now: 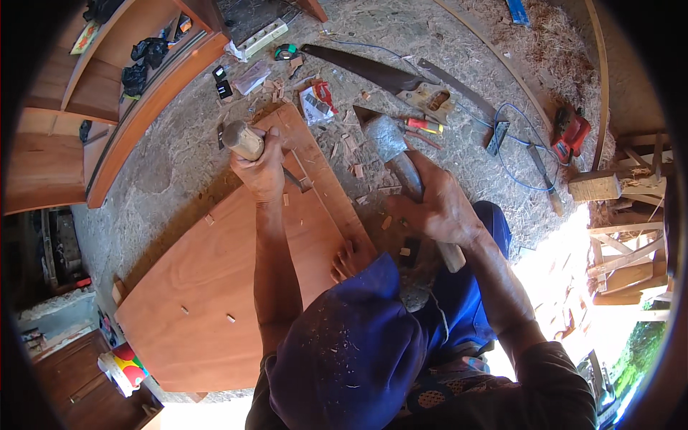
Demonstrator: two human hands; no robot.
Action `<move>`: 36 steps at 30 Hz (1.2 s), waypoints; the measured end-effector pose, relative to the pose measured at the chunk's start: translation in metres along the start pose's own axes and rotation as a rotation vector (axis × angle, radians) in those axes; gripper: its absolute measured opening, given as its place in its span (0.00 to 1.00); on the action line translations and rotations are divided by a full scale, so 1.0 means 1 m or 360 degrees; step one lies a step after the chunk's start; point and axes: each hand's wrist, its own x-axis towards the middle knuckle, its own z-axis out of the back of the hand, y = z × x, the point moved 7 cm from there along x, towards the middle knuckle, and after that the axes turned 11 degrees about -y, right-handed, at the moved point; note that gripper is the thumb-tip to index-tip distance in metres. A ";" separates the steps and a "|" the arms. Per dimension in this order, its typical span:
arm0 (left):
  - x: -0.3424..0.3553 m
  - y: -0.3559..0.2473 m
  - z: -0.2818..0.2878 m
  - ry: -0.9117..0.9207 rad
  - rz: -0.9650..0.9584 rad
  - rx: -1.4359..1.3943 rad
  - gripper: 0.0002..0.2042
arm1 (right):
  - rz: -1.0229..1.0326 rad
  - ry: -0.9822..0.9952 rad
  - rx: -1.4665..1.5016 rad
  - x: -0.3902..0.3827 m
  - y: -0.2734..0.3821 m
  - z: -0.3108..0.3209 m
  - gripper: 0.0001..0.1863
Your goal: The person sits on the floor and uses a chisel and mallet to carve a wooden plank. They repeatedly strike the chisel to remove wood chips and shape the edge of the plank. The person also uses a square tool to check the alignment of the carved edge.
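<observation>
Workshop floor (165, 172) of rough concrete, carrying one brown wooden panel (215, 287). Near the panel's upper-right edge, closed in the nearer left hand (262, 168): one chisel (245, 141), long axis slanting down-right toward one notch (304, 184). Beyond that edge, gripped in right hand (443, 204), apart from the chisel: one hatchet (388, 137).

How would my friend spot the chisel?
Find the big reddish-brown wooden panel. Near its far end, the left hand grips the chisel. Its round, pale wooden handle pokes up from that hand, unlike the metal-headed tool in the right hand.
</observation>
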 end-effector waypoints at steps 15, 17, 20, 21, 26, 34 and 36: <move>-0.002 -0.001 0.010 -0.0101 -0.0331 0.0335 0.08 | 0.0542 0.0013 -0.0166 0.025 0.059 -0.009 0.26; -0.008 -0.013 0.009 -0.0096 -0.0388 0.0329 0.08 | 0.0847 -0.0095 -0.0136 0.030 0.110 0.003 0.25; -0.007 -0.019 0.007 -0.0051 -0.0379 0.0218 0.08 | 0.1489 -0.0627 -0.0023 0.033 0.187 0.024 0.20; -0.006 -0.021 0.005 -0.0034 -0.0412 0.0265 0.08 | 0.1549 -0.0634 -0.0135 0.034 0.194 0.018 0.21; -0.030 0.004 -0.004 0.0012 -0.0209 0.0072 0.09 | 0.1224 0.0199 -0.0865 0.069 0.098 -0.066 0.27; 0.005 0.034 0.027 0.0007 -0.0026 0.0086 0.07 | 0.0782 0.0052 -0.0425 0.040 0.073 -0.032 0.23; 0.007 0.025 0.021 -0.0068 -0.0199 0.0244 0.07 | 0.0741 0.0018 -0.0355 0.037 0.065 -0.026 0.23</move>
